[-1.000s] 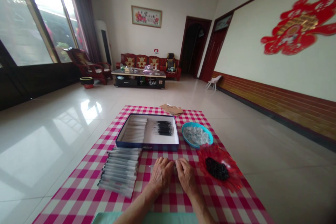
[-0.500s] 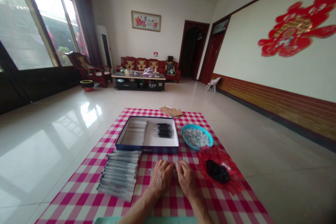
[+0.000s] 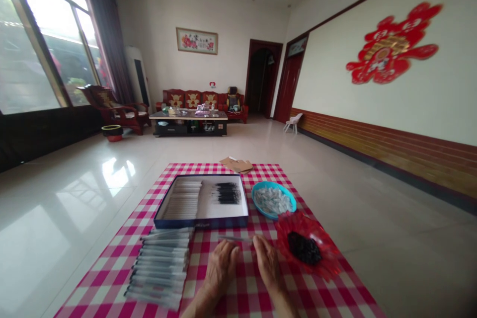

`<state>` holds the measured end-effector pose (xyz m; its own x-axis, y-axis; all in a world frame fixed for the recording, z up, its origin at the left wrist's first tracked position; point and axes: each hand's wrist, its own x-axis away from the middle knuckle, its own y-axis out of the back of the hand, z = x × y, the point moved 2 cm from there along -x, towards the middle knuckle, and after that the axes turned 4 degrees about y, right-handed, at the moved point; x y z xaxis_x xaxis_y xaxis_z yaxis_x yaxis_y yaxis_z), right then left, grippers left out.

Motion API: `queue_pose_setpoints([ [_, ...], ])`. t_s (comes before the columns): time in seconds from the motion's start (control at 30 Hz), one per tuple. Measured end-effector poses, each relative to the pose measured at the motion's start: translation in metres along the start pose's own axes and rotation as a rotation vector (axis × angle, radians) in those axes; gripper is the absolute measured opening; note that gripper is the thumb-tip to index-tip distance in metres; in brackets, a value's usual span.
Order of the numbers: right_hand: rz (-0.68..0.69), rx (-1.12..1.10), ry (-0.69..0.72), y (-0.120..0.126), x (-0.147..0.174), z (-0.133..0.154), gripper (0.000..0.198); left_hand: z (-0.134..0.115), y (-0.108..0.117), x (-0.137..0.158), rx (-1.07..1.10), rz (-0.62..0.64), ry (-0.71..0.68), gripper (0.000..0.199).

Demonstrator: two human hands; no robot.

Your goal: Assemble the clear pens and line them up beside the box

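My right hand point(image 3: 267, 261) is closed, its thumb and fingers pinching one end of a slim, greyish pen point(image 3: 235, 239) that points left. My left hand point(image 3: 220, 262) lies just below the pen's other half, fingers curled inward; whatever they may hold is hidden. To the left, a row of clear pens with dark ends point(image 3: 159, 266) is laid out on the checked cloth. Beyond the hands, a shallow box point(image 3: 201, 223) holds whitish tubes point(image 3: 184, 199) and thin black refills point(image 3: 228, 193).
A blue bowl point(image 3: 254, 206) of small clear pieces stands right of the box. Nearer, a red fluted dish point(image 3: 328, 258) holds small black parts point(image 3: 303, 247). Brown cardboard point(image 3: 236, 164) lies at the table's far edge. A coffee table point(image 3: 188, 116) and sofa stand across the room.
The hands have moved slightly apart, and the pen, mostly covered before, now shows between them. My left hand has drawn back from it. The whole view has shifted a little.
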<state>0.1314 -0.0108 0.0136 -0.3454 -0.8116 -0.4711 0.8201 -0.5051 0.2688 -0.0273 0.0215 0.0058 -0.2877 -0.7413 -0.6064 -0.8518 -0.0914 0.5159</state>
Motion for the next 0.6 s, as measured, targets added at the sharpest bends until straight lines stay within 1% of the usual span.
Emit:
queue_pose_setpoints([
  [0.1,0.076,-0.058,0.034,-0.002,0.002,0.008,0.035,0.01,0.003,-0.003,0.207,-0.073,0.215,0.031],
  [0.2,0.167,-0.054,0.096,-0.007,0.005,0.016,0.031,0.017,0.003,-0.007,0.431,-0.082,0.415,0.037],
  [0.3,0.288,-0.023,0.138,-0.013,0.007,0.021,0.026,0.017,0.0,-0.013,0.672,-0.076,0.533,0.039],
  [0.4,0.339,0.005,0.168,-0.018,0.01,0.02,0.021,0.015,-0.007,-0.016,0.864,-0.055,0.616,0.041],
  [0.47,0.323,0.026,0.182,-0.02,0.012,0.016,0.02,0.015,-0.012,-0.017,0.907,-0.045,0.649,0.047],
  [0.5,0.296,0.041,0.19,-0.02,0.012,0.014,0.019,0.016,-0.014,-0.016,0.89,-0.053,0.656,0.051],
  [0.57,0.213,0.087,0.213,-0.018,0.007,0.012,0.02,0.02,-0.016,-0.014,0.778,-0.096,0.624,0.053],
  [0.6,0.167,0.122,0.226,-0.014,0.001,0.012,0.02,0.022,-0.017,-0.013,0.692,-0.122,0.579,0.05],
])
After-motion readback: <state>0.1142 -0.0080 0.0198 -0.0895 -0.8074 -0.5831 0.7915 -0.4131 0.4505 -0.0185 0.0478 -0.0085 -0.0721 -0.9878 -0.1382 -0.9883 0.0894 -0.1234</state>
